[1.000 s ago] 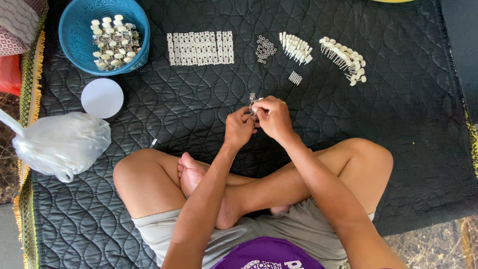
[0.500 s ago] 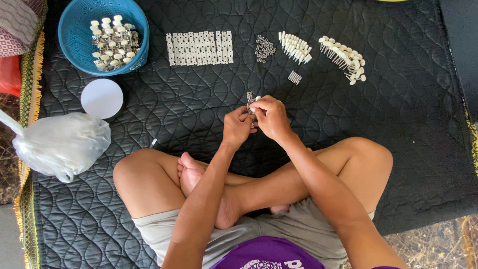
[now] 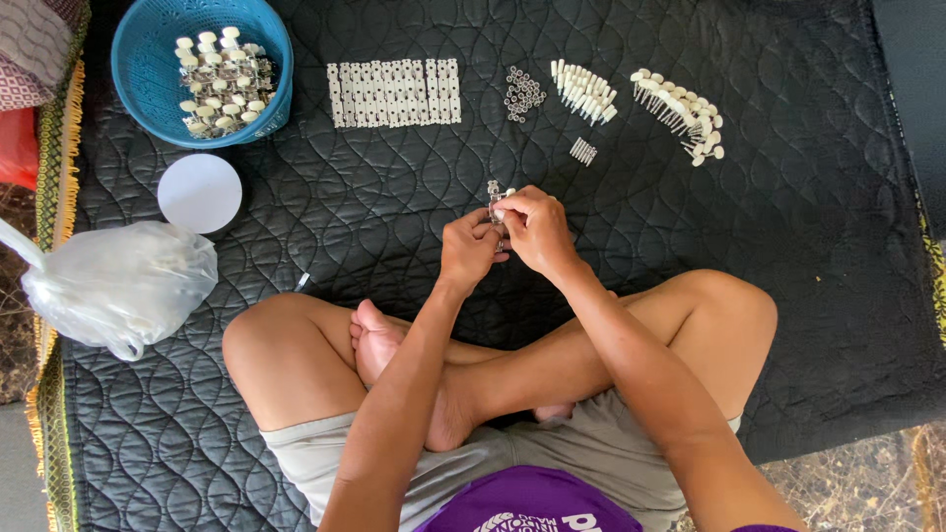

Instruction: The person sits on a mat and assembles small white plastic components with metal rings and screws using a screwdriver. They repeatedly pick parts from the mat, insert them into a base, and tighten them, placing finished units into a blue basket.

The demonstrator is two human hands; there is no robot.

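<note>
I sit cross-legged on a black quilted mat [image 3: 325,197]. My left hand [image 3: 469,248] and my right hand [image 3: 534,229] meet in front of my legs, both pinching one small metal assembly with white knobs [image 3: 496,197]. Its top end sticks up above my fingers; the lower part is hidden between them. Ahead of my hands lie a row of white plates [image 3: 394,94], a small heap of metal rings [image 3: 522,95], a short metal piece [image 3: 583,151] and two fans of white pegs [image 3: 583,91] [image 3: 680,110].
A blue basket [image 3: 148,99] holding several finished white-knobbed pieces stands at the far left. A white round lid [image 3: 200,193] and a clear plastic bag [image 3: 118,286] lie below it. The mat's fringed edge [image 3: 54,197] runs along the left.
My hands have stayed in place; the fingers shifted slightly on the small assembly.
</note>
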